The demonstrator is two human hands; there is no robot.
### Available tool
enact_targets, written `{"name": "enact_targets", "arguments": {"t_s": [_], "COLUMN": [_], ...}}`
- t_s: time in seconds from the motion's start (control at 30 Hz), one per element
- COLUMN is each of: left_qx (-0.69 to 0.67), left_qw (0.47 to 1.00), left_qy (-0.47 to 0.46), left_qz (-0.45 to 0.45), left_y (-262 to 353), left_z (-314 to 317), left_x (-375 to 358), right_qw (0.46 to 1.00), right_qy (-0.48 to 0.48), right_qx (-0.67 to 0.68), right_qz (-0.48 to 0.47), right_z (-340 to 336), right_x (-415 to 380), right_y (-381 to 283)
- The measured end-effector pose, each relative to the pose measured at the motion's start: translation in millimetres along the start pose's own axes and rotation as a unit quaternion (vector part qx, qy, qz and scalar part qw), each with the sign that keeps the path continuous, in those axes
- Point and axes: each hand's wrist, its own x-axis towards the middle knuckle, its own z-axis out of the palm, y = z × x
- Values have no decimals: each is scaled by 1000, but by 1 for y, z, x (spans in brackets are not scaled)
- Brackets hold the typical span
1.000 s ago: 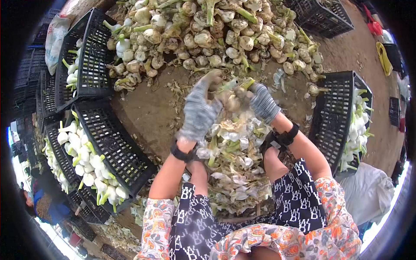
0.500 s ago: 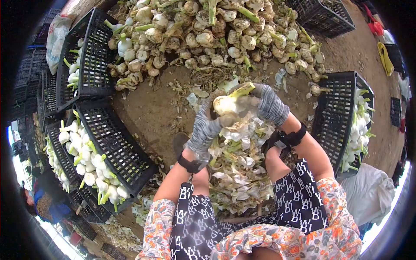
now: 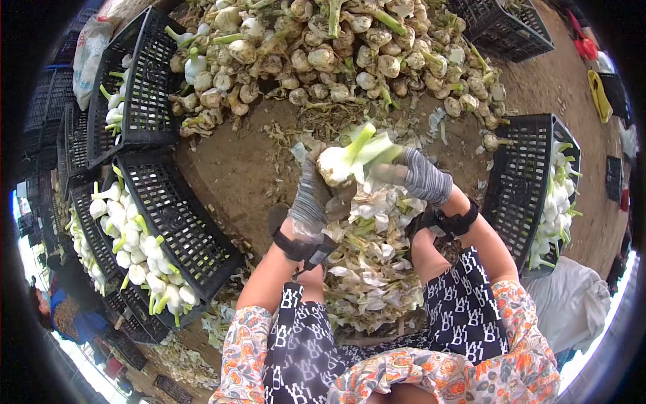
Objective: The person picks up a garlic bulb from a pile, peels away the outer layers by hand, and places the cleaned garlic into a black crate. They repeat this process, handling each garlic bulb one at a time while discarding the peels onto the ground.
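In the middle of the head view, my left hand [image 3: 313, 192], in a grey knit glove with bare fingertips, is closed around a garlic bulb [image 3: 334, 166]. The bulb's short green stem points up and to the right. A pale outer skin [image 3: 380, 151] peels away from the stem, blurred by motion. My right hand [image 3: 420, 176], gloved the same way, pinches this skin just right of the bulb. Beneath both hands lies a heap of shed garlic skins [image 3: 373, 269], between my legs.
A large pile of dirty garlic bulbs [image 3: 323, 57] spreads ahead. Black crates of whitish trimmed garlic stand at the left [image 3: 178, 225] and right [image 3: 518, 178]. Another black crate [image 3: 501, 30] is at the far right. A white sack [image 3: 568, 303] lies behind the right crate. A person [image 3: 74, 313] is at the lower left.
The bulb has turned so its stem points more upward, and it has shifted slightly left with my left hand. Skin now stretches from the stem toward my right hand.
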Motion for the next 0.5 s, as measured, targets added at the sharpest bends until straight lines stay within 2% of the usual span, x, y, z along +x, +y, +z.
{"name": "enact_targets", "arguments": {"t_s": [0.03,0.1,0.13,0.2,0.23,0.27,0.33,0.47,0.5], "left_qx": [11,23,123,169,191,239,229,281,299], "left_qw": [998,980,981,958,943,934,946,940,917], "left_qy": [38,122,18,45,60,59,72,32,29], "left_qz": [39,158,151,228,266,258,220,193,263], "left_y": [1,-7,-2,-14,-17,-13,-10,-9,-13], "left_z": [7,16,0,6,12,13,10,-15,-12], "left_x": [0,3,0,6,6,0,2,5,7], "right_qw": [997,1000,997,996,994,992,989,982,970], "right_qy": [2,10,16,74,92,110,126,92,113], "right_qx": [51,-28,-69,32,40,48,44,-126,-137], "right_qz": [51,6,-16,34,36,37,61,-110,-166], "right_z": [-1,4,9,21,23,23,18,3,9], "right_x": [-1,4,8,10,10,10,14,23,20], "right_y": [0,4,5,3,2,2,10,50,48]}}
